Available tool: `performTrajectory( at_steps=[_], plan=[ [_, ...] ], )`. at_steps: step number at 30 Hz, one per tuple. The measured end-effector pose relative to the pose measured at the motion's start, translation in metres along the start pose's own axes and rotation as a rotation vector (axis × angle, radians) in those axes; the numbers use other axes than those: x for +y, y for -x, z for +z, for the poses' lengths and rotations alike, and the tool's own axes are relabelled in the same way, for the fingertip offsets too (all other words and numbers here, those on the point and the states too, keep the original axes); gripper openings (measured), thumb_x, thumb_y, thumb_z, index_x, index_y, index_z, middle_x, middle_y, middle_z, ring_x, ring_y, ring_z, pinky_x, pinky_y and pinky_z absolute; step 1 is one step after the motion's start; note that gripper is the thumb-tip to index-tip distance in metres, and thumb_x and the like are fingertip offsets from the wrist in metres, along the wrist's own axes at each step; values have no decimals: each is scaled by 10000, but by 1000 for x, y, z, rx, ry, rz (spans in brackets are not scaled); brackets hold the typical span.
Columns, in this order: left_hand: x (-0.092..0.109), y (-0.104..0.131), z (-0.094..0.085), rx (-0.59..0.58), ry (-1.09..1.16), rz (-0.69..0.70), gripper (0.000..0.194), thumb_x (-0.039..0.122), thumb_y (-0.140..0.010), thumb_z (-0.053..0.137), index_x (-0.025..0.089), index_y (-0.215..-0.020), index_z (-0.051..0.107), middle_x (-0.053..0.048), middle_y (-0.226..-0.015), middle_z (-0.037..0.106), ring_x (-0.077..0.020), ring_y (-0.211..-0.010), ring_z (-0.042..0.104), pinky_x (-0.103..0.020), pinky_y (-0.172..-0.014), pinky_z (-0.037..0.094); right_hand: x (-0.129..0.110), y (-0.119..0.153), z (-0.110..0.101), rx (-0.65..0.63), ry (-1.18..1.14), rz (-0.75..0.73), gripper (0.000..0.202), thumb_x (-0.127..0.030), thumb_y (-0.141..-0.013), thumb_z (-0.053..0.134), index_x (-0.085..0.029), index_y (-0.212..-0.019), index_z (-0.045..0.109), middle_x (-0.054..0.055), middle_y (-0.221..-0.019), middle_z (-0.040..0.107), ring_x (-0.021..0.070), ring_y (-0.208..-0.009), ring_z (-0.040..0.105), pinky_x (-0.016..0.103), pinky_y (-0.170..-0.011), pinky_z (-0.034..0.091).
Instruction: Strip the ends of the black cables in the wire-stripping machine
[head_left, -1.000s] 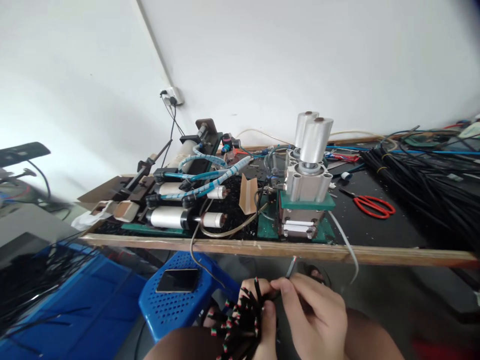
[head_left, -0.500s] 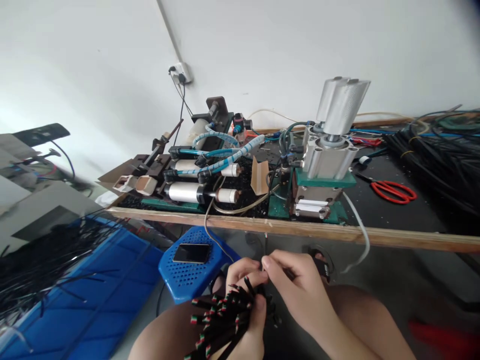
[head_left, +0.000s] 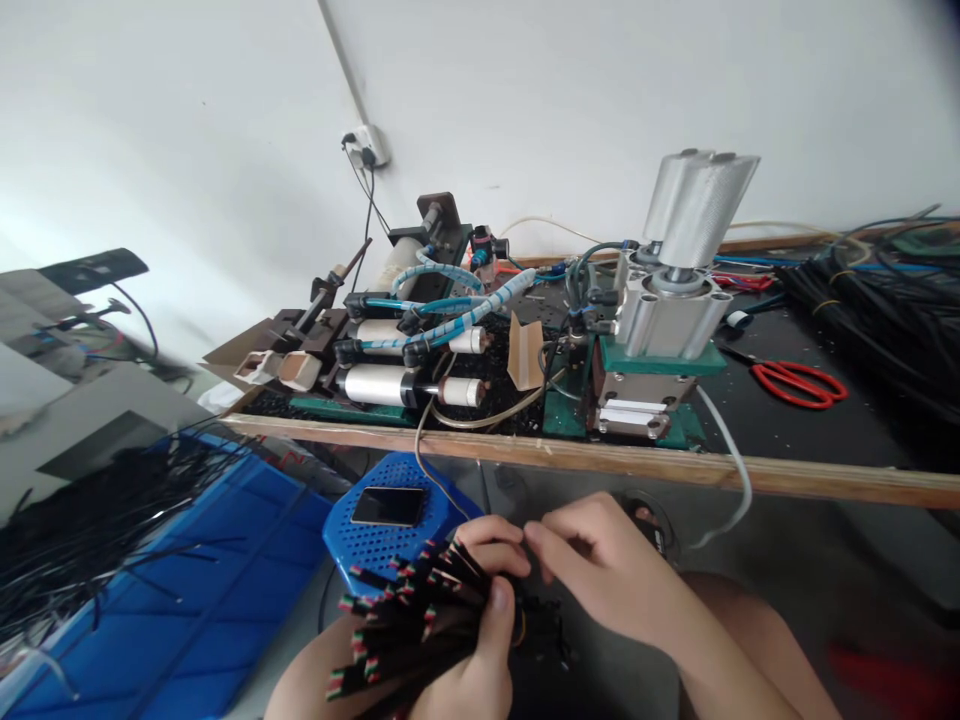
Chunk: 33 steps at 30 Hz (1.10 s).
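My left hand [head_left: 487, 620] is wrapped round a bundle of black cables [head_left: 420, 630], whose cut ends show red, green and white cores fanned out to the left. Close by on the right, my right hand [head_left: 600, 570] is closed, thumb and forefinger pinched together near the left fingertips; whatever it may hold is too small to make out. Both hands are above my lap, in front of the bench edge. Behind the left hand, a dark phone [head_left: 388, 506] lies on a blue stool [head_left: 349, 545].
The wooden-edged bench [head_left: 787, 476] carries pneumatic cylinders [head_left: 386, 385], a silver press [head_left: 667, 310], red-handled scissors [head_left: 801, 384] and black cables [head_left: 885, 320]. A blue container [head_left: 225, 620] with black strands stands at the left.
The cable bundle has tilted and moved slightly left with my left hand. My right hand stays close to the left fingertips. The view has shifted slightly.
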<state>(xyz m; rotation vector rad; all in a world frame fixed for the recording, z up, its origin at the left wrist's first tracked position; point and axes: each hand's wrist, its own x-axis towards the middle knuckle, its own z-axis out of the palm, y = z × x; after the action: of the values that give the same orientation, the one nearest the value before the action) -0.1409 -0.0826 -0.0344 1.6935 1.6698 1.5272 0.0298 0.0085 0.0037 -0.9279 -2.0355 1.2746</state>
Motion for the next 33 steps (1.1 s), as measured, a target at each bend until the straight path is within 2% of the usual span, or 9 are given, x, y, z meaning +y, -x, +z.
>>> performTrajectory(
  at_steps=[4,6,9,12,16,19,23,27,33],
  plan=[
    [-3,-9,3,75,92,-65,427,543,-1105,476,252,-917,726,-94,-1042,733,-287,-1016,731,-424,-948,638,-12,9,-8,-228,203,-105,128,-180,-908,758,-226,-790,737,-60,-685,669,123,-605,570,265,-585,290],
    [-3,-11,3,104,77,-93,425,570,-1086,495,271,-903,735,-95,-1004,745,-308,-1005,740,-436,-925,655,-15,11,-3,-267,261,-105,97,-178,-854,828,-246,-901,778,-46,-804,775,152,-680,673,264,-599,321],
    [-7,-10,2,136,30,-116,384,629,-1010,588,324,-840,750,-85,-885,750,-350,-984,746,-425,-839,681,-14,10,10,-270,303,-109,116,-226,-884,822,-219,-992,781,5,-957,843,210,-810,776,284,-647,388],
    [-11,-9,2,119,-9,-122,350,640,-945,656,348,-777,752,-75,-783,728,-367,-929,749,-417,-765,691,-10,7,20,-287,429,-145,133,-235,-960,738,-169,-1065,788,68,-1027,854,255,-872,802,328,-691,409],
    [-10,-13,3,103,-15,-111,336,602,-953,655,344,-765,759,-75,-782,730,-363,-904,753,-441,-837,696,-3,5,24,-311,571,-223,178,-252,-1005,678,-140,-947,804,108,-926,845,264,-796,776,370,-691,382],
    [-3,-21,3,105,-4,-98,359,613,-969,635,336,-777,760,-78,-796,733,-359,-912,760,-441,-854,700,-5,9,25,-204,490,-254,121,-229,-978,699,-168,-942,797,77,-904,841,232,-765,744,354,-698,393],
    [6,-26,7,71,33,-115,399,594,-1038,582,305,-824,756,-80,-865,742,-353,-1000,768,-494,-1004,669,-13,14,23,-57,352,-228,126,-191,-943,708,-180,-1034,794,72,-956,834,238,-860,744,319,-753,456],
    [11,-26,13,79,54,-117,448,615,-1067,546,284,-834,737,-88,-965,763,-346,-1072,769,-540,-1101,625,-14,12,17,-140,415,-185,198,-256,-937,722,-162,-1095,796,118,-1029,835,285,-923,747,350,-816,490],
    [12,-21,14,52,55,-118,459,646,-1059,542,291,-875,769,-97,-1025,761,-347,-1079,773,-529,-1004,673,-23,9,16,-257,504,-127,208,-177,-926,650,-156,-1087,781,119,-1022,847,289,-891,762,347,-748,448]
  ],
)
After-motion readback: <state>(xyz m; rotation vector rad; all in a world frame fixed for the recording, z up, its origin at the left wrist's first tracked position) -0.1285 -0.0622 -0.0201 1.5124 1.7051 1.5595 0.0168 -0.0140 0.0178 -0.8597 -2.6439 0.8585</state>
